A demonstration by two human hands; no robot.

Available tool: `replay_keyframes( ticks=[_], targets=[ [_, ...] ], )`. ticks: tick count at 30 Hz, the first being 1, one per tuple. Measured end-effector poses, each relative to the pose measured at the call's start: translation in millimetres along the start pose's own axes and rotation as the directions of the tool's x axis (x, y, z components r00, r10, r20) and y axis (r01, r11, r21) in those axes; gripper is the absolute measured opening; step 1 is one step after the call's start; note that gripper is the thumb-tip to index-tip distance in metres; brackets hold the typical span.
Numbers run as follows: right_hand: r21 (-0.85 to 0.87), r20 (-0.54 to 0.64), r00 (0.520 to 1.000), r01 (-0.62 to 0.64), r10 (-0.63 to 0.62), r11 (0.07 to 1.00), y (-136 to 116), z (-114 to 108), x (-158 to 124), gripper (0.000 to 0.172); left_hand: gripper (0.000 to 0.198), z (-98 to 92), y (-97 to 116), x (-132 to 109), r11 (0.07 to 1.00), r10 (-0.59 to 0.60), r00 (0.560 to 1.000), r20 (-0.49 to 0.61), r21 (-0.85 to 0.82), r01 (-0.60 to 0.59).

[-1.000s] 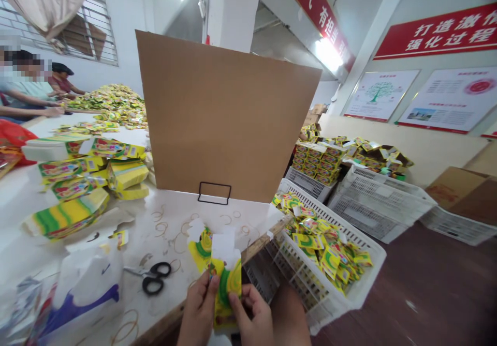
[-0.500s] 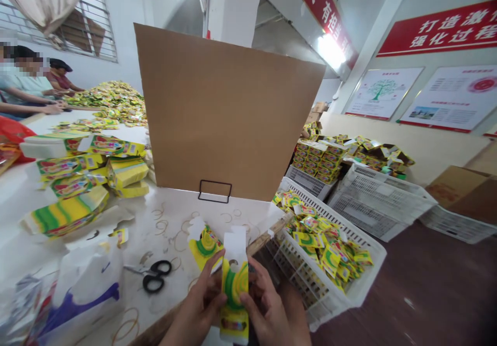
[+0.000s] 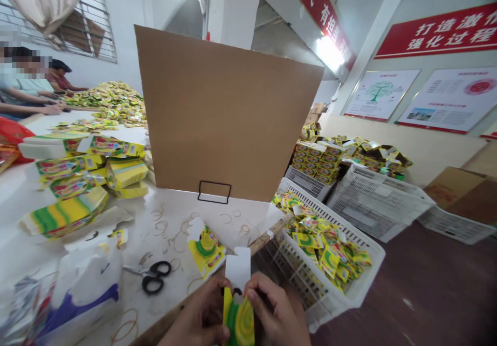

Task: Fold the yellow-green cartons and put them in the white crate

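Between my two hands is a small yellow and green carton (image 3: 238,317) with a white flap standing up at its top. My left hand (image 3: 205,310) grips its left side, the thumb low on the front and fingers near the upper edge. On the other side my right hand (image 3: 274,307) pinches the top right corner by the flap. The carton's lower end runs out of view. Just beyond my hands lies a flat yellow-green carton (image 3: 206,247) at the table edge. Black-handled scissors (image 3: 153,276) rest on the table to the left.
A large cardboard sheet (image 3: 229,113) stands ahead in a wire stand (image 3: 214,192). Bundled flat cartons (image 3: 73,206) and a plastic bag (image 3: 89,289) occupy the left. At right stands a white crate (image 3: 368,273) of cartons. Rubber bands (image 3: 125,330) litter the table. Co-workers (image 3: 31,87) sit far left.
The carton has moved lower and slightly right. My hands have shifted up along it to its top edge, and the right thumb has left the front's lower part.
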State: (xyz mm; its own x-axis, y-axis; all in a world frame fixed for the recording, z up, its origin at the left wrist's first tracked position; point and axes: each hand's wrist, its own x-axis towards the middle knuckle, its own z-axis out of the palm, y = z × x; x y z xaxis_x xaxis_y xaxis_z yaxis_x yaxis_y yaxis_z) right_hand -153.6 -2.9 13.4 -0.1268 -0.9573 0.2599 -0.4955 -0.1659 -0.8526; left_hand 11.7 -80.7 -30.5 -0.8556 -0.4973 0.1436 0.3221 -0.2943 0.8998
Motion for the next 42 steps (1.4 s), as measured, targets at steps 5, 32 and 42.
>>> replay_keyframes(
  ticks=[5,32,42],
  targets=[
    [0.084,-0.159,0.987,-0.019,0.032,0.996,5,4,-4,0.036,0.092,-1.4,0,-2,0.998,-0.005,0.999,-0.051,0.066,0.009],
    [0.071,-0.028,0.980,-0.193,0.195,0.979,18,10,3,0.026,0.048,-16.3,-32,4,0.884,0.192,0.978,-0.081,0.446,-0.136],
    [0.421,0.034,0.975,-0.215,0.221,0.881,19,16,3,0.043,0.053,-5.7,7,-2,0.950,0.069,0.976,-0.207,0.312,-0.001]
  ],
)
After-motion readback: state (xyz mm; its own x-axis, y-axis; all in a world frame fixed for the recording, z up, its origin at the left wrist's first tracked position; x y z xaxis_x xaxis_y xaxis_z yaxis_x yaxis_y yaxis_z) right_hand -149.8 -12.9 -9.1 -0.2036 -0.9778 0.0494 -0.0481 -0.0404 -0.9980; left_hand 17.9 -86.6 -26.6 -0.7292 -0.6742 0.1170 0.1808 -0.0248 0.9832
